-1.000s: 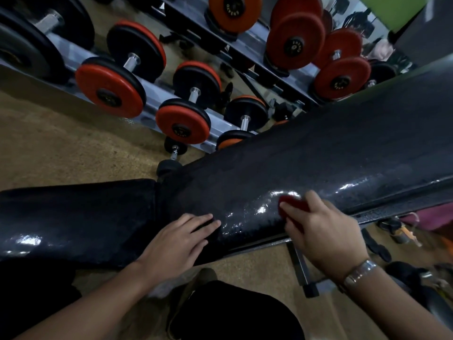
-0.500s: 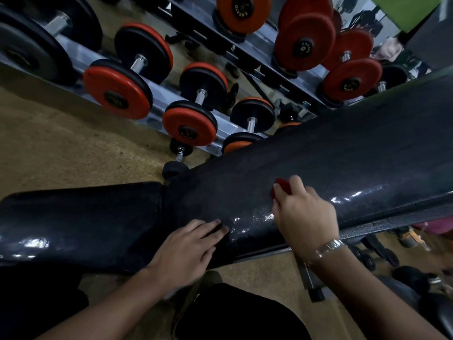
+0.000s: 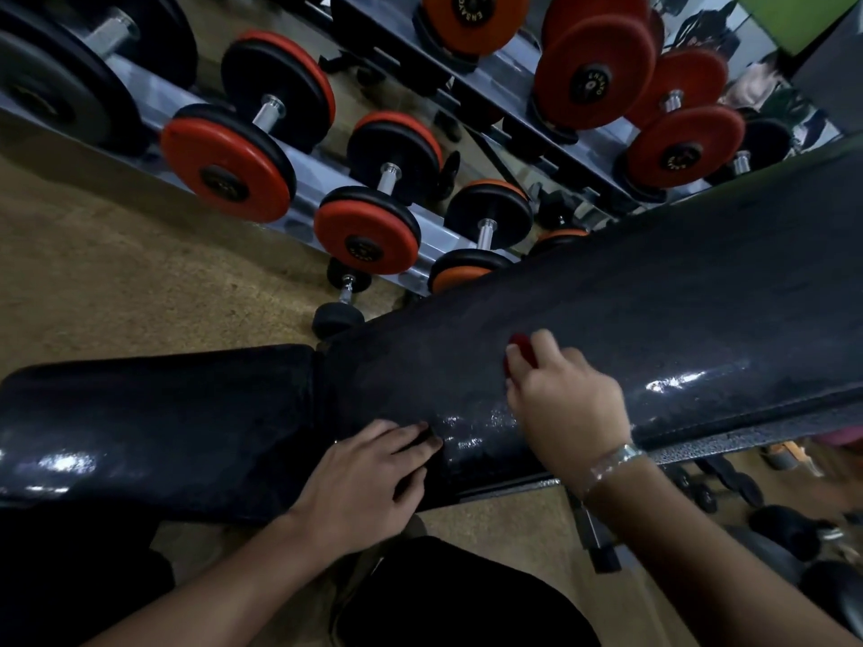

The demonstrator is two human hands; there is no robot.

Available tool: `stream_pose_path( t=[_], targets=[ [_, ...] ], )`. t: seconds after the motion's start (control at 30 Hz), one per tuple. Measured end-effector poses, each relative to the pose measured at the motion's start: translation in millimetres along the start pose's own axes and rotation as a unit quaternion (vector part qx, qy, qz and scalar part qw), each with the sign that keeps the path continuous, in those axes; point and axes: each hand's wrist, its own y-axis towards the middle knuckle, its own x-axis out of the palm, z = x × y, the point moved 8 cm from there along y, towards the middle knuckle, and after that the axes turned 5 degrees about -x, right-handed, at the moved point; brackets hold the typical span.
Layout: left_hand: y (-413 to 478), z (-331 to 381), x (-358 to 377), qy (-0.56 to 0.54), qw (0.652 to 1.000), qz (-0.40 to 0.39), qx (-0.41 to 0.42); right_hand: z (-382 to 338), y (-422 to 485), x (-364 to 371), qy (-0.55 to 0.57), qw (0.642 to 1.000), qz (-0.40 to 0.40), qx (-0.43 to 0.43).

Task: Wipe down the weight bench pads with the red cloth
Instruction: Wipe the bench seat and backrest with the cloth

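A long black back pad [image 3: 654, 319] runs from the centre up to the right, glossy and wet near its front edge. To its left lies the shorter black seat pad [image 3: 154, 422]. My right hand [image 3: 567, 403] presses the red cloth [image 3: 520, 350] onto the middle of the back pad; only a small red bit shows past the fingertips. A silver bracelet circles that wrist. My left hand [image 3: 369, 478] rests flat on the lower front edge of the back pad, close to the gap between the pads, fingers spread, holding nothing.
Beyond the bench a rack [image 3: 299, 170] holds several black-and-orange dumbbells [image 3: 369, 231]. A small black dumbbell [image 3: 338, 315] stands on the tan floor by the pad gap. The bench's metal frame [image 3: 747, 448] and more small dumbbells [image 3: 728, 483] sit at lower right.
My right hand has slid the red cloth up and away from the front edge toward the middle of the back pad. My left hand has stayed in place.
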Motion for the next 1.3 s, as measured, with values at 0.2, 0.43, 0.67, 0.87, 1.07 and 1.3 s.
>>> stream_pose_path(
  t=[0.2,0.43,0.67,0.87,1.07,1.3],
  targets=[
    [1,2,-5,-0.009,1.0,-0.002,-0.002,16,-21,-4,0.036,0.999,-0.015,-0.012],
    [0,3,-7,-0.011,0.999,-0.032,-0.004,-14,8,5,0.0,1.0,-0.02,-0.007],
    [0,3,-12,-0.008,0.999,-0.046,-0.009,14,1,-4,0.018,1.0,-0.016,0.007],
    [2,2,-12,-0.016,0.998,-0.063,-0.02,-28,16,10,-0.003,0.999,-0.031,-0.019],
    [1,0,-14,-0.016,0.997,-0.069,-0.018,-13,-2,8,0.025,0.999,-0.012,-0.031],
    [4,0,-13,-0.024,0.995,-0.097,-0.02,-44,25,13,-0.01,1.0,-0.011,-0.027]
  ],
)
